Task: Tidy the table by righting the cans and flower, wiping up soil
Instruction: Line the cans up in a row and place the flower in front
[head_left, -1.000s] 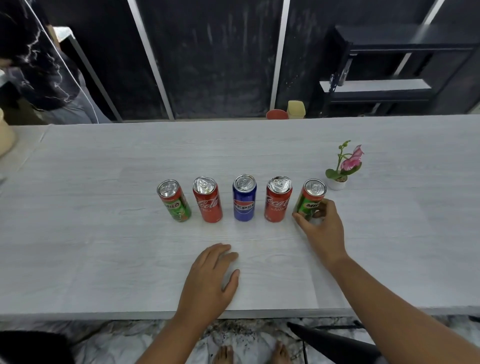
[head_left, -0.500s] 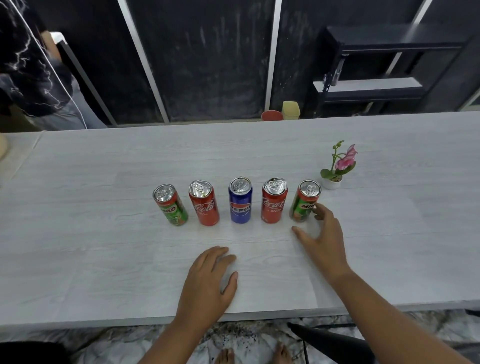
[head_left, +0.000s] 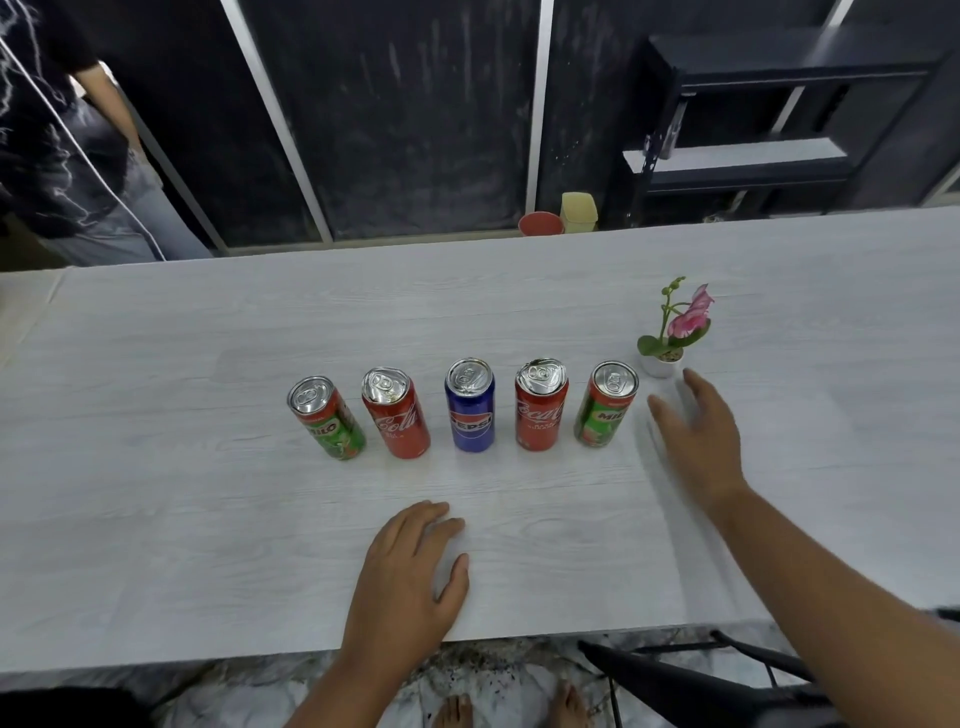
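Several cans stand upright in a row on the pale wooden table (head_left: 156, 519): a green Milo can (head_left: 327, 418), a red cola can (head_left: 397, 413), a blue Pepsi can (head_left: 470, 405), a second red can (head_left: 540, 404) and another green Milo can (head_left: 605, 404). A small pink flower in a white pot (head_left: 667, 338) stands upright behind the right end of the row. My right hand (head_left: 696, 436) hovers open just right of the last Milo can, apart from it. My left hand (head_left: 410, 582) lies flat on the table near the front edge. No soil shows on the table.
A person in a dark shirt (head_left: 57, 135) stands beyond the table's far left corner. A red bowl (head_left: 540, 223) and a yellow cup (head_left: 578, 212) sit behind the far edge. A dark shelf unit (head_left: 779, 119) stands at back right. A dark chair (head_left: 691, 686) is below the front edge.
My right hand has let go of the right-hand Milo can and drawn away to the right, fingers spread. The left hand has stayed flat on the table.
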